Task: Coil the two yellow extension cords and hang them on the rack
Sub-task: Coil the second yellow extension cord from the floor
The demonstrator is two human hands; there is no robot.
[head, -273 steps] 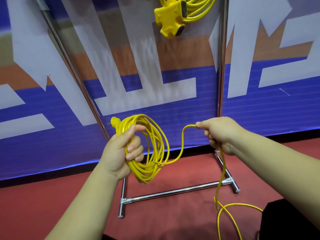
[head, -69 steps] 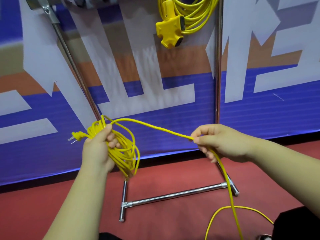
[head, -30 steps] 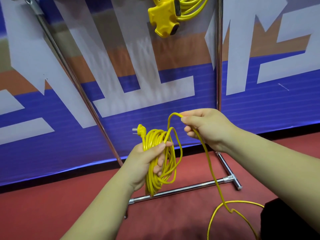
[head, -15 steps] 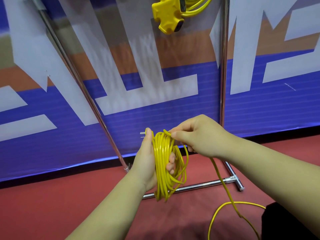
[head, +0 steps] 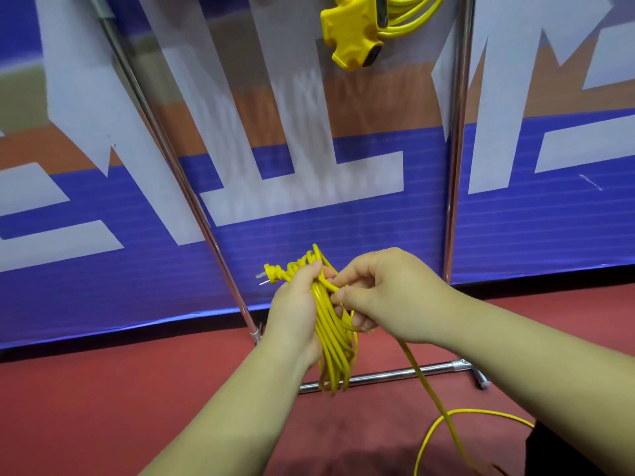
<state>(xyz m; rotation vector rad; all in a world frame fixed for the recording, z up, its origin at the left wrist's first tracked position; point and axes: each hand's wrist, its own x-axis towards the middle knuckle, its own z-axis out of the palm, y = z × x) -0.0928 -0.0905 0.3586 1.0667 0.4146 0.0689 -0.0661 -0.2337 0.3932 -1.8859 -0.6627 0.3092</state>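
A banner (head: 309, 242) in blue, white and orange covers the wall, a red floor (head: 103, 407) runs below it, and a chrome rack (head: 455, 166) stands in front. High above both hands, 1 yellow cord (head: 409, 12) hangs from the rack already coiled, its socket block (head: 350, 32) dangling under the loops, so I'd call about half the job done.

The 2nd cord (head: 330, 352) is in hand. The left hand (head: 292, 314) grips a bundle of its loops, fingers wrapped round them. The right hand (head: 395, 297) touches the bundle's right side, thumb and curled fingers pinching a strand against it.

The bundle hangs as a long, narrow oval. Its long axis is close to vertical: the top pokes up just above the left thumb and the bottom loops hang well below the left wrist. The plug (head: 273, 271) sticks out just left of the left hand's fingers, prongs pointing left.

From under the right hand a loose tail (head: 426, 383) drops down and to the right onto the floor, curls into a loop and leaves my view at the bottom edge, so I cannot tell how much remains. By my reckoning that tail must be gathered into the bundle, then the bundle lifted up onto the rack near the 1st.
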